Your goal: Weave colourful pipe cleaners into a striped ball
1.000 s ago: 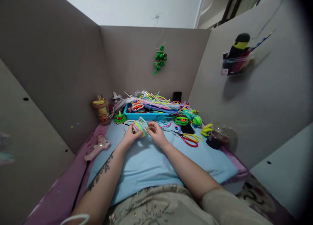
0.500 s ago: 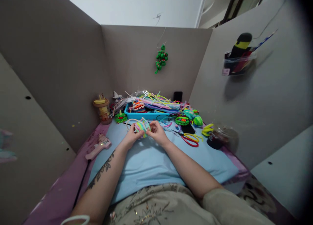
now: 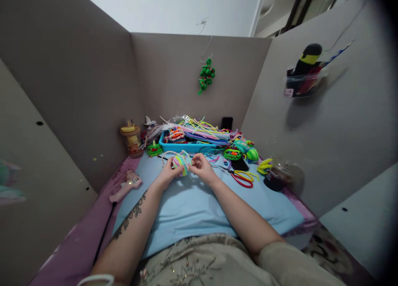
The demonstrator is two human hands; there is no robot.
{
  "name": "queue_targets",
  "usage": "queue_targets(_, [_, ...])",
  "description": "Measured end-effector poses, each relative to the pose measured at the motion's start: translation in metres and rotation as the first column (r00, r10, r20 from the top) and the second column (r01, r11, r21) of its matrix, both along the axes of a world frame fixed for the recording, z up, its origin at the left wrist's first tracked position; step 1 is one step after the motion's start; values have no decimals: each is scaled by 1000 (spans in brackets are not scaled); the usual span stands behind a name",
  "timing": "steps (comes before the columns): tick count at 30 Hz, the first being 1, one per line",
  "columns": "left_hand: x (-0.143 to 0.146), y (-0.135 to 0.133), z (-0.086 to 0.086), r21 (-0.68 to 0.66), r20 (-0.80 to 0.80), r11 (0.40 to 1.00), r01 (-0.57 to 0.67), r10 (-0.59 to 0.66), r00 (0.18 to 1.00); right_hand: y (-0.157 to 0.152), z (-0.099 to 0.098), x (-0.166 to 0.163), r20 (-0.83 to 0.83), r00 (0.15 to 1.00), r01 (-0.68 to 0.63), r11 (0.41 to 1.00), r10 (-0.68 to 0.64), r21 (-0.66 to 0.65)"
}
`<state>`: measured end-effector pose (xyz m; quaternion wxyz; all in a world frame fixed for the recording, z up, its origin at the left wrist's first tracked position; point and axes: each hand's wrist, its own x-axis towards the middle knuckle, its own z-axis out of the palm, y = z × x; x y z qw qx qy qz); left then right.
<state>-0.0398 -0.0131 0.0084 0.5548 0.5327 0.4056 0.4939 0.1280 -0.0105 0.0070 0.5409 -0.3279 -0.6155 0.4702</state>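
A rounded craft piece of pastel-striped pipe cleaners (image 3: 179,162), in pink, yellow, green and blue, is held above the light blue cloth (image 3: 186,207). My left hand (image 3: 168,174) is closed on its left side, thumb in front. At its right edge, the thumb and fingers of my right hand (image 3: 202,168) pinch together; the exact strand between them is too small to make out. A pale loose pipe cleaner (image 3: 168,152) loops out from the upper left of the piece.
Behind stands a blue tray (image 3: 189,147) heaped with pipe cleaners. Red-handled scissors (image 3: 242,179) and a dark jar (image 3: 275,180) lie right, a pink glue gun (image 3: 126,188) left. Green finished pieces (image 3: 232,153) sit by the tray. Grey panels (image 3: 199,49) enclose the table.
My right fingers have shifted slightly and pinch more tightly at the piece's right edge. The piece has turned a little in my left hand. The whole view moved slightly.
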Motion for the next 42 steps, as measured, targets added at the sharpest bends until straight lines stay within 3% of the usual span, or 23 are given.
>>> queue_targets(12, [-1,5,-8,0,41,999,36,-36,999,1,-1,-2,-15,1000,12,1000,-12,-23])
queue_targets(19, [-1,8,-8,36,81,999,10,-13,997,5,-14,-3,78,997,8,996,-15,91])
queue_targets(22, [-1,9,-9,138,-5,989,-62,63,998,5,-15,0,167,979,82,973,-120,217])
queue_targets(26, [-2,10,-12,333,-241,924,-186,274,931,2,-10,5,203,906,250,858,-370,449])
queue_targets(29, [-2,12,-17,518,-386,841,-158,394,834,-1,-8,4,237,869,248,795,-435,554])
queue_targets(35, [-2,14,-23,686,-504,727,32,443,742,2,-9,-4,371,801,245,823,-470,513])
queue_targets(39, [-1,11,-22,686,-559,723,77,457,692,4,-10,-5,414,791,232,847,-451,479])
queue_targets(42, [-1,10,-20,671,-569,736,88,436,698,6,-10,-4,372,830,250,873,-416,418])
